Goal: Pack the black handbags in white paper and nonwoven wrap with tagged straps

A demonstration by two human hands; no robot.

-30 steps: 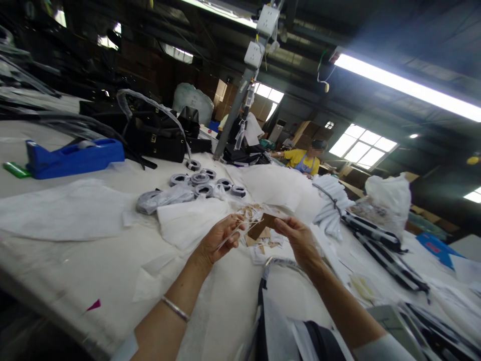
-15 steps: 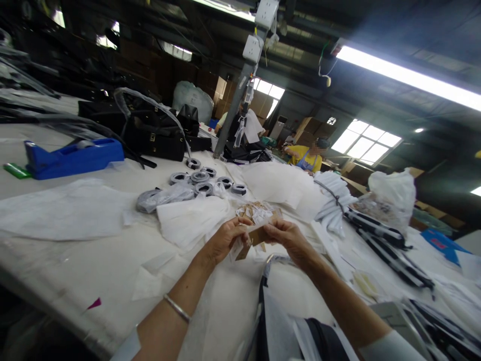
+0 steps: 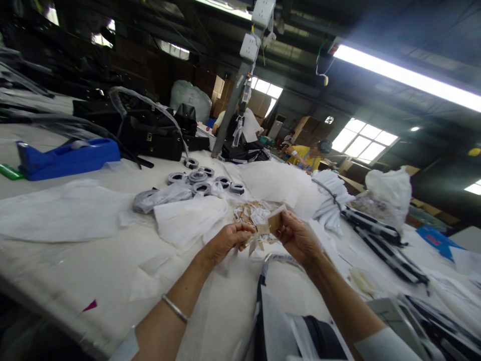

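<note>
Toward the left side of the worktop (image 3: 78, 273), a blue tape dispenser (image 3: 69, 159) stands with a green object (image 3: 10, 172) just beside it; perhaps it is kept there so that the middle stays free. White sheet material (image 3: 62, 210) lies flat in front of it, nearer to the worktop's front edge. Behind, black bags (image 3: 152, 138) stand together, away from the hands, probably to protect them. Coiled rolls (image 3: 197, 176) are grouped to the right of these bags, most of them lying flat, which should prevent rolling.

The left hand (image 3: 227, 243) is above the worktop, its fingertips drawn narrowly together; whether they pinch a thin pale piece, I cannot tell. Beyond the hands lies a heap of small brown and white pieces (image 3: 248, 211). The brown card (image 3: 275, 223), with a pale border, is raised in front of this heap. The right hand (image 3: 300, 239) grips it by its right side, between thumb and fingers, which leaves the side toward the left hand accessible. Farther right, black straps (image 3: 391, 256) lie lengthwise, perhaps to avoid tangling.
</note>
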